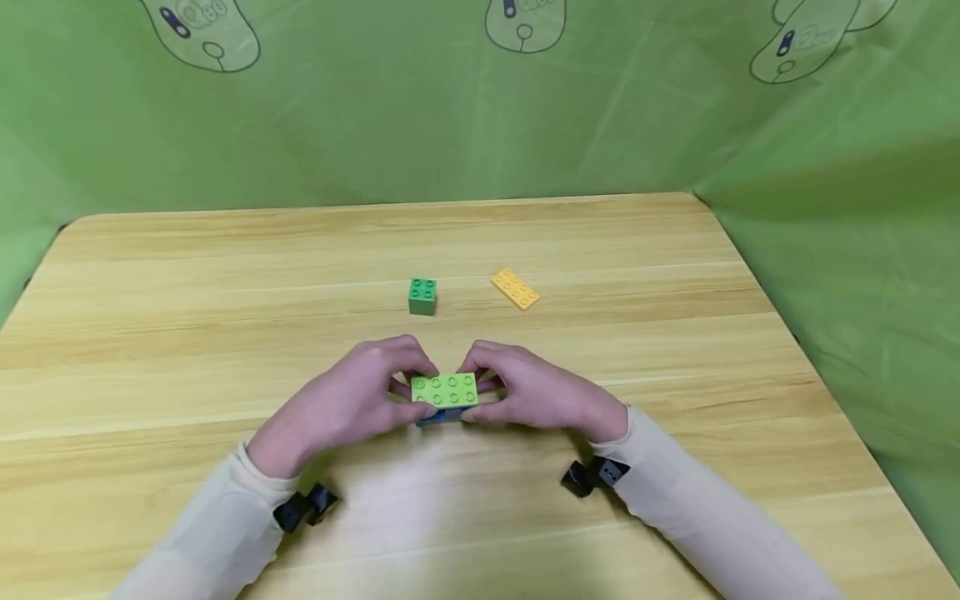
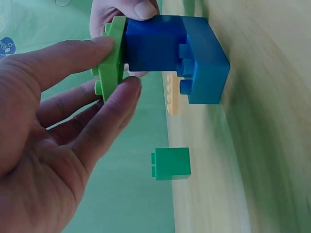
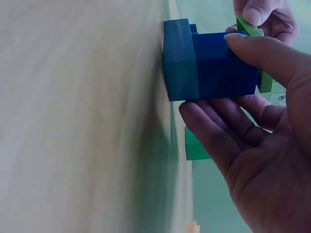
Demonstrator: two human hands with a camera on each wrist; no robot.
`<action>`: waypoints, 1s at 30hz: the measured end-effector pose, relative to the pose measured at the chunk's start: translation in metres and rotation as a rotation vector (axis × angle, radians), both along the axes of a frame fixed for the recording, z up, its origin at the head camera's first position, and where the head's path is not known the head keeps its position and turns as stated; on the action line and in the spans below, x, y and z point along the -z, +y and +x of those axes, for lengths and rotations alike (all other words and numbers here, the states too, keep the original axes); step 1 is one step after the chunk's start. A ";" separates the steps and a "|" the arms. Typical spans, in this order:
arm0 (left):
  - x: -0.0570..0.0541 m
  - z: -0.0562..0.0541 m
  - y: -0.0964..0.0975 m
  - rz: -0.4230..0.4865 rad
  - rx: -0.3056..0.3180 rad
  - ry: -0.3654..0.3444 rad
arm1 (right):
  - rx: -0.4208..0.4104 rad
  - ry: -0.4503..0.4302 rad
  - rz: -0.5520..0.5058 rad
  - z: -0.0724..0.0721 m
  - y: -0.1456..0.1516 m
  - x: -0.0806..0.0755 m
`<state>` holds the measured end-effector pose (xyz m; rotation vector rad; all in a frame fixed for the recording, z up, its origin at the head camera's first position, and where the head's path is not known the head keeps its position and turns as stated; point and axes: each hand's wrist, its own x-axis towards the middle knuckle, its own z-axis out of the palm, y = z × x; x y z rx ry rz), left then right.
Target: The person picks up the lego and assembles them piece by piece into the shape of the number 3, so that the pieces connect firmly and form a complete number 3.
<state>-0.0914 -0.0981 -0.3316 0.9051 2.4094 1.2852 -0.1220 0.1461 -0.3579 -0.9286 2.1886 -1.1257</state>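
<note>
Green cloth (image 1: 420, 125): hangs along the far side and the right, shows again at the far left, bears printed outlines (image 1: 206, 33) at the top. Wood-grained desk (image 1: 187, 317): spreads before the cloth, with rounded far corners. Pale sleeves (image 1: 697, 508): reach in from near left and near right, end at the wrists.

Left hand (image 1: 367, 387): holds its fingers (image 2: 73, 56) narrow, pinches the lime plate at the left end. Right hand (image 1: 536, 387): grips the dark blue brick, thumb on the near face, other fingers bent about the right end. Black wrist devices (image 1: 303, 507): sit one at each wrist, on the near side.

Lighter blue brick (image 2: 211, 63): forms the bottom of the stack, juts out to the left with a few studs bare; cannot tell whether resting on the desk or held just above. Dark blue brick (image 2: 155, 46): sits on top of the lighter one, about flush at the right end. Lime plate (image 1: 444, 390): lies over the dark blue brick between both hands, studs up, overhangs to the left; cannot tell whether fully seated. Orange plate (image 1: 515, 288): lies flat on the desk, far and a little right of the hands, set aslant. Green brick (image 1: 422, 297): stands studs up, left of the orange plate and well apart from it, just far of the left hand.
</note>
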 end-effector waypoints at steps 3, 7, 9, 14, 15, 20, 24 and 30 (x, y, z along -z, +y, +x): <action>-0.002 0.001 0.000 -0.029 -0.006 0.008 | -0.017 0.067 0.045 0.002 -0.001 -0.003; -0.003 0.002 -0.002 -0.054 -0.014 0.007 | -0.033 0.146 0.087 0.004 -0.001 -0.007; -0.003 0.002 -0.002 -0.053 -0.016 0.000 | -0.032 0.143 0.068 0.006 0.000 -0.008; -0.004 0.001 -0.002 -0.062 -0.019 -0.011 | -0.029 0.098 -0.018 0.008 0.004 -0.006; -0.004 0.001 -0.002 -0.066 -0.020 -0.010 | -0.032 0.092 -0.030 0.008 0.004 -0.006; -0.002 0.000 -0.002 -0.063 -0.014 -0.017 | -0.031 0.072 -0.064 0.007 0.005 -0.003; -0.002 0.000 -0.001 -0.058 -0.011 -0.012 | -0.019 0.045 -0.078 0.007 0.005 -0.002; 0.000 -0.001 -0.001 -0.044 -0.014 -0.006 | 0.022 -0.018 -0.076 0.008 0.005 -0.003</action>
